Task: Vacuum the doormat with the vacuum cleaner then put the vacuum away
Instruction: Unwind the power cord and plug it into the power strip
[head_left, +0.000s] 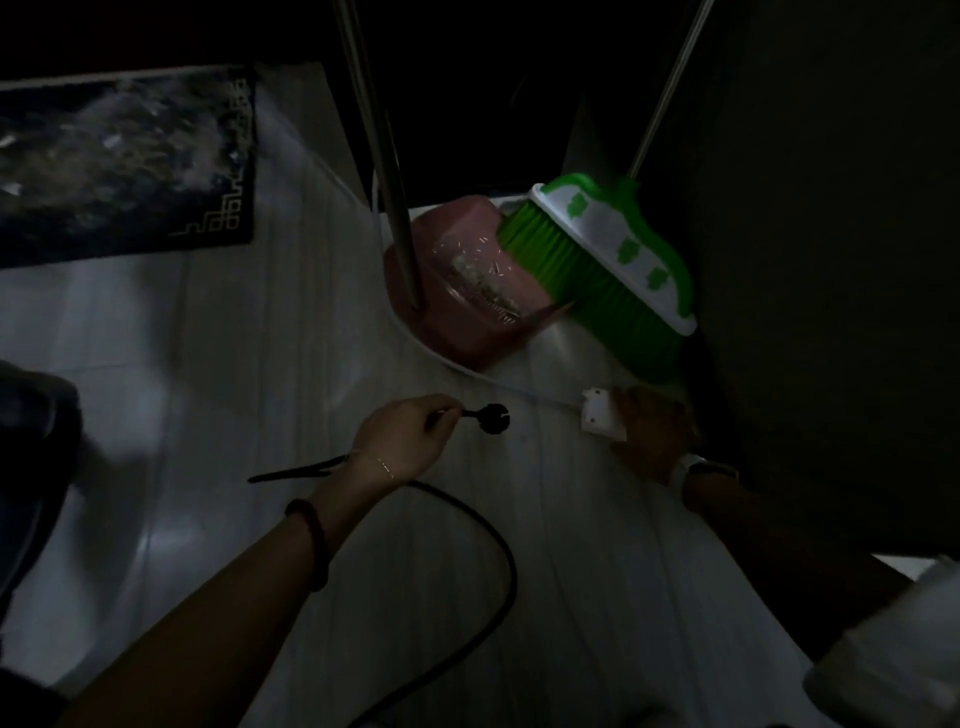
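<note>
Left hand (402, 441) pinches black plug (491, 417), cord (483, 525) looping over open tile floor (218, 415). Right hand (652, 431) grips white socket block (600, 415) by dark wall. Doormat (124, 161) top-left; pink dustpan (467, 291), green broom (608, 260) crowd ahead.

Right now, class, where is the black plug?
In the head view, centre: the black plug is held by the left hand, just left of the white power strip.

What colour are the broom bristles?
Bright green, on the broom with a white and green head, clearest in the head view.
</note>
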